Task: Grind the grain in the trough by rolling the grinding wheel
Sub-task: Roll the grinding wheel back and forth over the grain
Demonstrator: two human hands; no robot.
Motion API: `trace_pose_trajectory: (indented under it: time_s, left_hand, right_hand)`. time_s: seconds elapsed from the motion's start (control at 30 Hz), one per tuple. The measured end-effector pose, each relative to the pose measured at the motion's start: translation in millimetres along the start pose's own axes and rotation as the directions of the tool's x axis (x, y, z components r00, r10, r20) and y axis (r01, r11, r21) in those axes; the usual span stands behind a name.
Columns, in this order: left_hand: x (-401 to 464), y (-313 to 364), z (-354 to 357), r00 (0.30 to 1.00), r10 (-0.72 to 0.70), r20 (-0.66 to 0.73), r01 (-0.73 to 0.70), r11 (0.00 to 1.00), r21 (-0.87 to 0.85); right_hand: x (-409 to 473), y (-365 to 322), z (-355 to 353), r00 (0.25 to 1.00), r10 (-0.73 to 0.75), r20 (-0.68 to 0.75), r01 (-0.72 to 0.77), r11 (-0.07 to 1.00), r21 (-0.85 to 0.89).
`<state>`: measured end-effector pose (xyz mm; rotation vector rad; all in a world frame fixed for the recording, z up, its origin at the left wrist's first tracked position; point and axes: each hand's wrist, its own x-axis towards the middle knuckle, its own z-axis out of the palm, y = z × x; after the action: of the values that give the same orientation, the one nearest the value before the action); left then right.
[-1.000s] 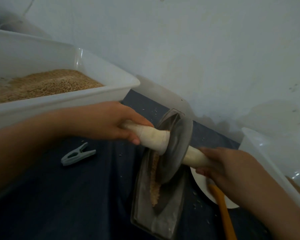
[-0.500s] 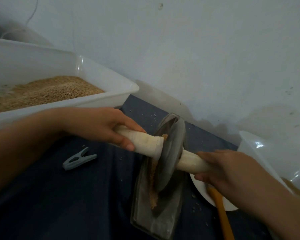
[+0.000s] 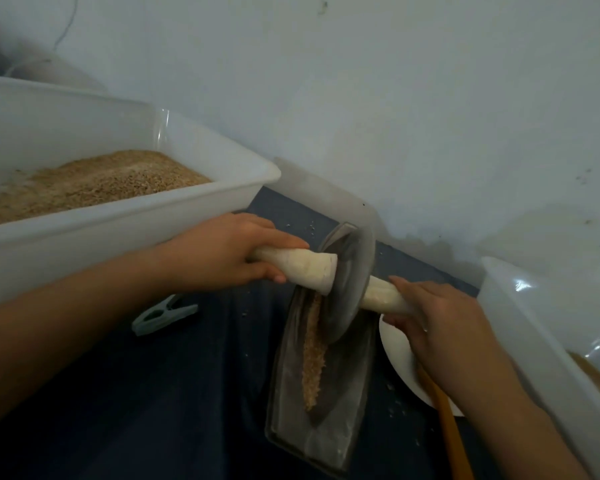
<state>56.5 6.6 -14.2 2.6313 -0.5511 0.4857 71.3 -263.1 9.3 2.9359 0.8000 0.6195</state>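
Grinding wheel: metal disc on a pale wooden axle, standing in the trough; since a second ago it has rolled toward the trough's far, wall-side end. Left hand wraps the left handle; right hand curls around the right handle. Grain: a strip along the trough's groove, exposed on the near side of the disc. Trough's far tip lies near the wall; white tubs flank both sides. Clothespin on the dark counter. No legible writing.
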Motion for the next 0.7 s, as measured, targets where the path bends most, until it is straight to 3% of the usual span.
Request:
trace_pose_trajectory:
  time_s: [0.1,0.2,0.3,0.43,0.6,0.7]
  left_hand:
    - [-4,2,-15,0.989,0.016,0.147,0.008,0.986,-0.166]
    - [-9,2,-31,0.945,0.083,0.317,0.018,0.952,-0.306]
    - [-10,3,-39,0.920,0.120,0.374,0.034,0.925,-0.379]
    - [-7,1,-27,0.953,0.046,0.300,0.036,0.965,-0.261]
    - [0,0,3,0.998,-0.050,0.027,0.048,0.998,0.047]
    - [0,-1,3,1.000,-0.011,0.017,0.010,0.997,0.070]
  right_hand:
    - [0,1,-16,0.990,-0.086,0.112,0.094,0.993,-0.066]
    - [-6,3,-35,0.962,-0.131,0.240,0.135,0.991,0.000]
    - [-12,2,-44,0.949,-0.123,0.292,0.119,0.992,0.030]
    - [-6,2,-26,0.983,-0.103,0.154,0.105,0.994,-0.006]
    - [2,0,9,0.997,0.061,-0.055,-0.058,0.997,0.050]
    - [0,1,5,1.000,0.022,-0.017,-0.022,1.000,0.013]
